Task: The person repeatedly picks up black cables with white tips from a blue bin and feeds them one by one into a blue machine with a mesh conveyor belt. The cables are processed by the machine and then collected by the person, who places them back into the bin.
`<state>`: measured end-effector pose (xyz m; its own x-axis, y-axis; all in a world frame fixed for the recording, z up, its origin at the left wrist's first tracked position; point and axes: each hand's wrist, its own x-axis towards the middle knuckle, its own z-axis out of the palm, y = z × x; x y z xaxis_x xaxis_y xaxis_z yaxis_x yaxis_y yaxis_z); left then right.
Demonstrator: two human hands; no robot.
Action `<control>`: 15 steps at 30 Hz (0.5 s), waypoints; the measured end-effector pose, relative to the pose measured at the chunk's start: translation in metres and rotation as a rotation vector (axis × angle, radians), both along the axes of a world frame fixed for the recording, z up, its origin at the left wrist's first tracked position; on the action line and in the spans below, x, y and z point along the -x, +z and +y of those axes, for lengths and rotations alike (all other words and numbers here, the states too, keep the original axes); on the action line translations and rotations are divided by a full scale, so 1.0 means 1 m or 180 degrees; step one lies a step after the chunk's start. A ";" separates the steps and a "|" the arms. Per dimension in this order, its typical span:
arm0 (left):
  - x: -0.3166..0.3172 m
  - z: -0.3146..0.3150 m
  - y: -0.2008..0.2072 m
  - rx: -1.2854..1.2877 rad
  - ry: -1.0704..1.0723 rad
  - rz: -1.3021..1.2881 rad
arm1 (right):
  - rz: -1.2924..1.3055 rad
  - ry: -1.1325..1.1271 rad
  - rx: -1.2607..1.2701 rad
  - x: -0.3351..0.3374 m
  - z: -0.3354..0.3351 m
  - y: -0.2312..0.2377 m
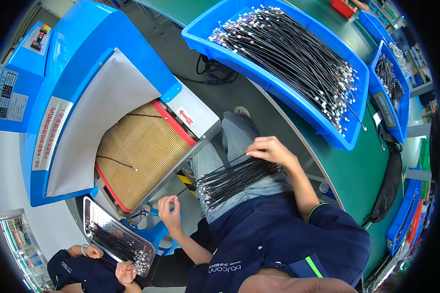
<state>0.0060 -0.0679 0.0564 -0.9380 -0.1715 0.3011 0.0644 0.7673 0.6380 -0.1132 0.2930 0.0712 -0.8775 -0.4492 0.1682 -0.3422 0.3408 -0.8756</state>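
Note:
A bundle of thin black cables [234, 180] with small white connectors lies across my lap, on light blue jeans. My left hand [170, 215], left of the bundle, pinches the end of a thin black cable [185, 189] between thumb and fingertips. Over the far right part of the bundle, the fingers of my right hand [273, 150] are closed on a black cable near the bundle's upper edge. This looks like the same cable stretched between both hands, but where it passes the bundle I cannot tell for sure.
Ahead on the left stands a blue machine [98, 29] with a mesh conveyor belt [137, 156] carrying two black cables. A big blue bin [274, 80] of cables rests on the green table [344, 171] at right. At lower left, a co-worker's hands [127, 272] are at a metal tray [149, 244] of cables.

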 end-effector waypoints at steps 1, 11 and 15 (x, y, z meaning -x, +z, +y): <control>0.000 0.000 0.001 -0.0012 0.0008 -0.0015 | -0.0006 0.0005 0.0007 0.000 0.000 0.000; 0.001 0.001 0.003 0.0062 -0.0047 0.0062 | -0.0231 0.0113 -0.0084 -0.001 0.002 0.005; 0.002 0.001 0.001 0.0060 -0.0028 0.0049 | -0.0323 0.0131 -0.0129 -0.002 0.003 0.009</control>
